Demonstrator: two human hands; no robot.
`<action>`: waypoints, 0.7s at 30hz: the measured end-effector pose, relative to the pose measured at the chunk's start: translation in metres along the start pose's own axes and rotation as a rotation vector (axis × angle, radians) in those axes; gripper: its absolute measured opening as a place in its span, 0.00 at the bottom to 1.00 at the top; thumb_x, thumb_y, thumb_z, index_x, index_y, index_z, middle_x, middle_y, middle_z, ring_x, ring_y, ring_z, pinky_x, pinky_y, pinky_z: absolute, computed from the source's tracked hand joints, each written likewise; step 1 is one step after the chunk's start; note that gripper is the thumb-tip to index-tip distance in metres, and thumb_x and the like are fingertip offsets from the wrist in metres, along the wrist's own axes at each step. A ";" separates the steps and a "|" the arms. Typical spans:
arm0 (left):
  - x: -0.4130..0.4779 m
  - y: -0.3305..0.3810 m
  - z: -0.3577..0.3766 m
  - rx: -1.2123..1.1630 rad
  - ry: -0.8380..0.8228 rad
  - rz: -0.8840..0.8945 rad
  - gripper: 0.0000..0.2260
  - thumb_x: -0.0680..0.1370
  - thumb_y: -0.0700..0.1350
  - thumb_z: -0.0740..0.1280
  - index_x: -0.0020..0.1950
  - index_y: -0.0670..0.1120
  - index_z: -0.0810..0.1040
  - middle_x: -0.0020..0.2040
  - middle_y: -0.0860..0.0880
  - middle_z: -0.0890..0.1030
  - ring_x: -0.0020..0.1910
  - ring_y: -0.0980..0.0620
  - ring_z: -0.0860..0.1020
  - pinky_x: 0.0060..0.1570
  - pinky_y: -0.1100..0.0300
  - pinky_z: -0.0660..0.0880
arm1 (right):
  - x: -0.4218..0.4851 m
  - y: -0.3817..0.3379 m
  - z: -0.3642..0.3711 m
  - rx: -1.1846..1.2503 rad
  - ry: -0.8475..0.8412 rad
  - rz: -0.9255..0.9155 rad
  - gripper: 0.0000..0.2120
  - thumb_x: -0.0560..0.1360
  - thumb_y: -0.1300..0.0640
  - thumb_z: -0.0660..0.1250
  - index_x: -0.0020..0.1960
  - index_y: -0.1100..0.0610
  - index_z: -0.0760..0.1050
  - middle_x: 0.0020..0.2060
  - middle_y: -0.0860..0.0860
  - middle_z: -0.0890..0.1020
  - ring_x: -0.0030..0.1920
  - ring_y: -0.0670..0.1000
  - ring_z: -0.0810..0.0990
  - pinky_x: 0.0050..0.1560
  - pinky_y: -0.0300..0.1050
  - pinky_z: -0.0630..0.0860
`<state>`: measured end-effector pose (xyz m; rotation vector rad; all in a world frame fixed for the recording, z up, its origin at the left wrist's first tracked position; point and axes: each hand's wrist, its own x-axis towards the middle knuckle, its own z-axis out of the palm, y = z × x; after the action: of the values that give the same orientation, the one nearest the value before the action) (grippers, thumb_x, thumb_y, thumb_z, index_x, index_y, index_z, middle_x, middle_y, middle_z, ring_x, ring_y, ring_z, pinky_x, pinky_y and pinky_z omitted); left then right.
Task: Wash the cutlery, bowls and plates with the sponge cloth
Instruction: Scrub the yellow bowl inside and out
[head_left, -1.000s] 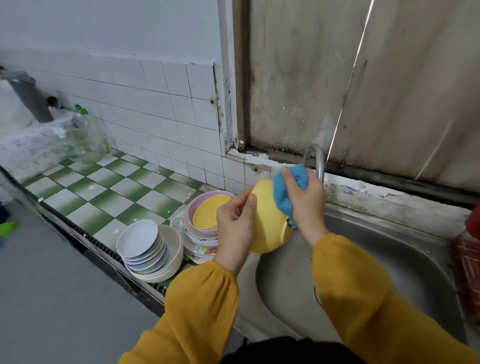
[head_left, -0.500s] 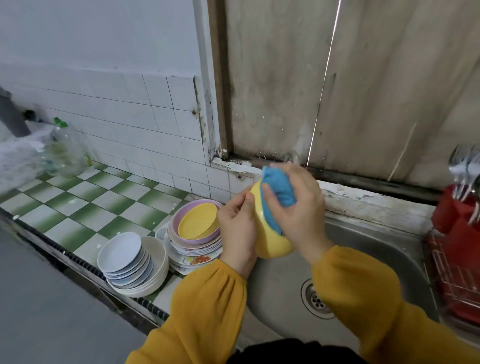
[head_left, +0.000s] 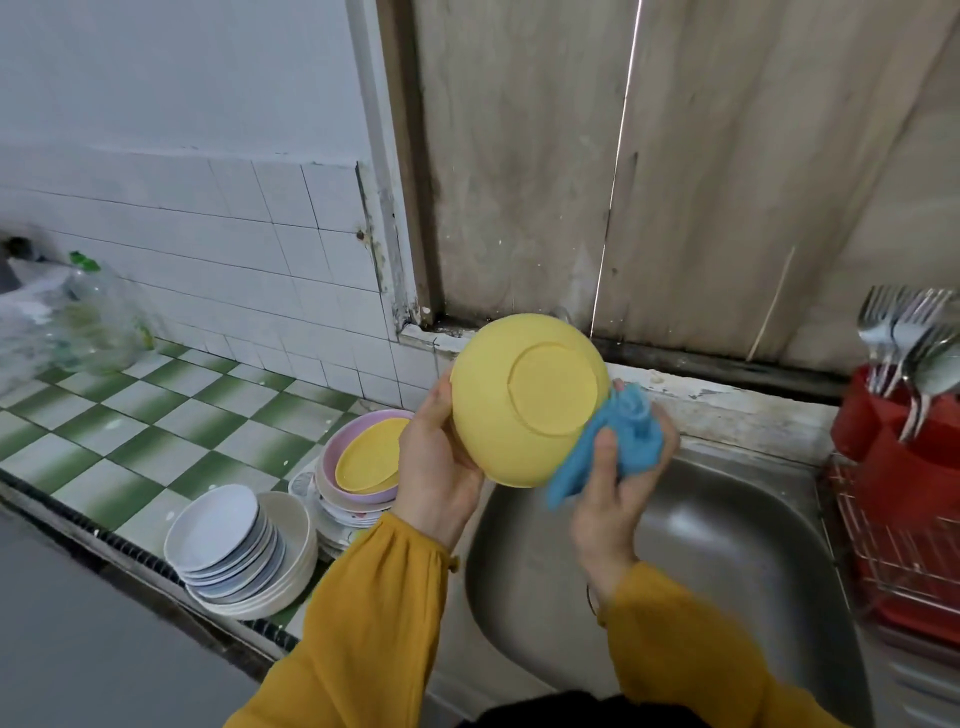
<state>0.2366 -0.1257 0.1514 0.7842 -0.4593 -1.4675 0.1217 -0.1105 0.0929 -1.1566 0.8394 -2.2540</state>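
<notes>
My left hand (head_left: 434, 467) grips a yellow bowl (head_left: 524, 397) by its left rim, holding it above the steel sink (head_left: 727, 561) with its underside turned toward me. My right hand (head_left: 618, 483) clutches a blue sponge cloth (head_left: 613, 441) pressed against the bowl's lower right side. Left of the sink, a pink bowl (head_left: 343, 441) holding a yellow plate (head_left: 366, 460) tops a stack of plates. A stack of white plates (head_left: 228, 540) sits in a cream bowl near the counter edge.
A red drying rack (head_left: 904, 519) stands right of the sink, with forks and spoons (head_left: 909, 338) upright in its red holder. A clear plastic bottle (head_left: 98, 317) lies at the back left of the green checkered counter (head_left: 130, 415). Behind the sink is a worn board wall.
The bowl has been turned so its base faces me. The cloth has slid from the bowl's upper side down to its lower right edge. The view has shifted right.
</notes>
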 end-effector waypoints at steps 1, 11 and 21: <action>-0.003 0.002 -0.001 0.059 -0.018 0.035 0.12 0.82 0.43 0.57 0.59 0.45 0.79 0.60 0.44 0.81 0.64 0.41 0.76 0.65 0.38 0.70 | 0.011 -0.007 0.002 0.087 0.113 0.173 0.17 0.73 0.46 0.65 0.59 0.49 0.68 0.52 0.40 0.80 0.54 0.41 0.79 0.56 0.38 0.75; -0.024 -0.008 -0.003 0.470 -0.083 0.502 0.07 0.77 0.41 0.67 0.50 0.49 0.83 0.47 0.54 0.86 0.52 0.55 0.82 0.53 0.64 0.77 | 0.054 -0.048 0.011 -0.517 -0.487 -0.001 0.12 0.74 0.52 0.70 0.57 0.50 0.77 0.50 0.45 0.81 0.52 0.46 0.79 0.53 0.42 0.77; -0.016 -0.002 0.000 0.154 0.210 0.317 0.09 0.81 0.37 0.62 0.55 0.42 0.81 0.56 0.42 0.82 0.61 0.42 0.78 0.64 0.48 0.74 | 0.030 -0.035 -0.002 -0.515 -0.339 -0.148 0.15 0.73 0.53 0.65 0.52 0.64 0.77 0.71 0.62 0.68 0.70 0.46 0.69 0.66 0.35 0.67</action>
<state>0.2339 -0.1101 0.1529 0.9302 -0.5147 -1.0527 0.0996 -0.1043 0.1327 -1.8211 1.2630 -1.9120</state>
